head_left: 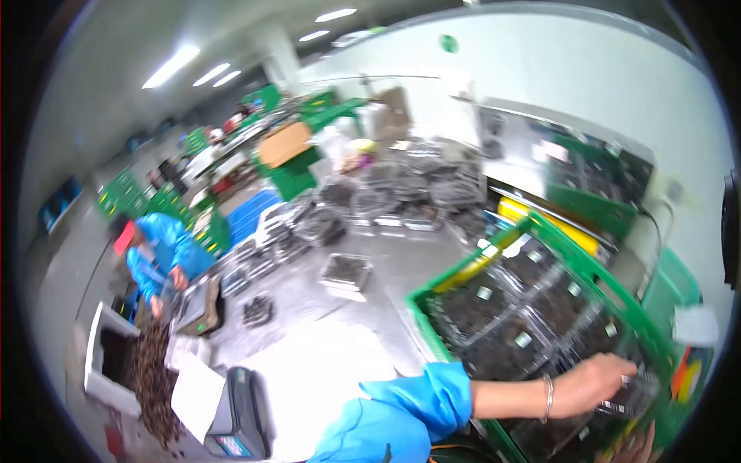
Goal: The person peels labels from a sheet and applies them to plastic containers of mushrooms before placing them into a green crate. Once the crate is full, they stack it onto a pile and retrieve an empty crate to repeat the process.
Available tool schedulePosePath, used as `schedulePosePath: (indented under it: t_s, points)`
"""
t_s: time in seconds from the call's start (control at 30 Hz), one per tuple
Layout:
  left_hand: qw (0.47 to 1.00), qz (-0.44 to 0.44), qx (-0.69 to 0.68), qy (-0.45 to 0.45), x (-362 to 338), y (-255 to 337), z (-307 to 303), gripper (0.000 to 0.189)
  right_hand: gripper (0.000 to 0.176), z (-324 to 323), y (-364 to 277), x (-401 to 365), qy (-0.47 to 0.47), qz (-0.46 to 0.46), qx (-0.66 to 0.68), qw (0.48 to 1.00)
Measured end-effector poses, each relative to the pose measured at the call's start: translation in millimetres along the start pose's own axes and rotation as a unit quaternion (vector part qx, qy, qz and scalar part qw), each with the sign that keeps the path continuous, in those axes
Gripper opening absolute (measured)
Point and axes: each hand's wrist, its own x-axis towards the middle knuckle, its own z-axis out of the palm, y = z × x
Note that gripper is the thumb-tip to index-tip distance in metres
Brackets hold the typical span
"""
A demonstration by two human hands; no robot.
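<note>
My left hand (593, 387), with a bracelet at the wrist and a blue sleeve, reaches across into a green crate (429, 328). Its fingers are closed on the edge of a clear plastic box (634, 395) at the crate's near right end. Several clear boxes of dark contents (472, 305), each with a small white label, lie side by side in the crate. Only part of my right hand (637, 446) shows at the bottom edge, close to the crate's near corner; its grip is blurred and cut off.
A metal table (309, 305) carries a heap of clear boxes (386, 185), a single filled box (346, 272) and a dark printer-like device (241, 417). At left, a co-worker (158, 251) in blue handles something by a scale (199, 305). A white bin (108, 370) spills dark pieces.
</note>
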Motion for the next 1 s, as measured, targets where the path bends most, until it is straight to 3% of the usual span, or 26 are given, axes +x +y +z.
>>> schedulePosePath:
  t_s: [0.03, 0.07, 0.1, 0.13, 0.17, 0.2, 0.23, 0.27, 0.3, 0.33, 0.37, 0.4, 0.47, 0.5, 0.53, 0.6, 0.67, 0.73, 0.83, 0.87, 0.93, 0.97, 1.0]
  points:
    - [0.997, -0.029, -0.022, -0.07, 0.0, 12.4, -11.4, 0.027, 0.056, 28.4, 0.8, -14.3, -0.026, 0.124, 0.023, 0.992]
    - [0.998, 0.055, -0.003, -0.018, -5.7, 18.5, -11.4, 0.031, 0.056, 42.1, 8.1, -14.4, -0.042, 0.125, 0.012, 0.991]
    - [0.994, 0.051, 0.007, -0.1, -15.9, 23.0, -11.2, 0.032, 0.055, 51.8, 18.0, -11.5, -0.18, -0.009, -0.13, 0.975]
    - [0.976, 0.09, 0.084, -0.18, -26.3, 39.3, -28.0, 0.04, 0.053, 61.7, 28.5, -8.3, -0.31, -0.145, -0.26, 0.903]
    - [0.976, 0.156, 0.117, -0.092, -29.8, 60.2, -46.4, 0.025, 0.048, 50.0, 34.1, 18.4, -0.213, -0.111, -0.257, 0.936]
    - [0.964, 0.218, 0.152, -0.007, -36.5, 72.2, -61.6, 0.01, 0.047, 56.4, 31.6, 43.7, -0.143, 0.088, -0.165, 0.972]
    - [0.962, 0.217, 0.167, -0.002, -43.4, 76.1, -76.9, 0.01, 0.046, 53.4, 32.1, 71.7, -0.214, 0.112, -0.176, 0.954]
    - [0.972, 0.165, 0.17, 0.0, -49.4, 78.4, -92.3, 0.018, 0.045, 71.2, 36.9, 70.2, -0.281, 0.138, -0.187, 0.931]
    - [0.979, 0.112, 0.171, 0.001, -56.7, 80.9, -108.2, 0.026, 0.045, 87.1, 37.8, 63.8, -0.292, 0.14, -0.194, 0.926]
    - [0.989, 0.008, 0.145, -0.016, -64.5, 87.7, -129.9, 0.038, 0.043, 146.5, 41.9, 10.4, -0.247, 0.109, -0.234, 0.934]
    - [0.99, -0.1, 0.026, 0.098, -76.3, 93.8, -136.2, 0.047, 0.043, 174.5, 44.3, -0.6, -0.261, 0.105, -0.233, 0.931]
    - [0.953, -0.201, -0.092, 0.206, -92.9, 96.1, -136.0, 0.057, 0.044, 199.0, 50.6, -7.3, -0.296, 0.093, -0.242, 0.92]
    - [0.873, -0.253, -0.364, 0.204, -118.0, 79.5, -142.6, 0.073, 0.046, 231.3, 71.2, -13.6, -0.355, 0.079, -0.261, 0.894]
    - [0.626, -0.398, -0.626, 0.241, -115.9, 84.1, -151.0, 0.078, 0.049, 244.3, 85.5, -10.3, -0.417, 0.084, -0.259, 0.867]
    - [0.605, -0.274, -0.714, 0.22, -142.6, 72.7, -145.2, 0.072, 0.053, 259.1, 98.7, -6.8, -0.478, 0.081, -0.252, 0.837]
    - [0.689, -0.462, -0.509, 0.229, -165.0, 88.9, -160.8, 0.067, 0.059, 286.4, 120.8, -3.5, -0.593, 0.069, -0.24, 0.765]
    - [0.689, -0.456, -0.483, 0.289, -185.7, 107.5, -164.5, 0.067, 0.059, 301.1, 149.3, -12.0, -0.572, 0.074, -0.289, 0.764]
    - [0.679, -0.439, -0.472, 0.35, -204.8, 121.7, -170.9, 0.067, 0.061, 308.6, 169.7, -10.8, -0.576, 0.062, -0.377, 0.723]
    - [0.662, -0.413, -0.457, 0.427, -223.3, 142.3, -181.6, 0.067, 0.063, 320.6, 191.3, 12.5, -0.615, -0.04, -0.536, 0.577]
    - [0.657, -0.401, -0.453, 0.451, -227.4, 149.2, -184.8, 0.067, 0.065, 326.8, 194.6, 6.0, -0.611, -0.113, -0.574, 0.533]
    - [0.651, -0.381, -0.439, 0.488, -233.9, 158.5, -190.4, 0.067, 0.064, 337.3, 197.8, -11.1, -0.607, 0.011, -0.532, 0.59]
    - [0.648, -0.374, -0.433, 0.503, -236.6, 161.7, -193.5, 0.067, 0.064, 341.4, 200.5, -10.9, -0.619, 0.01, -0.522, 0.587]
    - [0.647, -0.369, -0.424, 0.515, -238.7, 165.1, -195.3, 0.067, 0.061, 344.0, 204.7, -10.1, -0.61, 0.075, -0.515, 0.598]
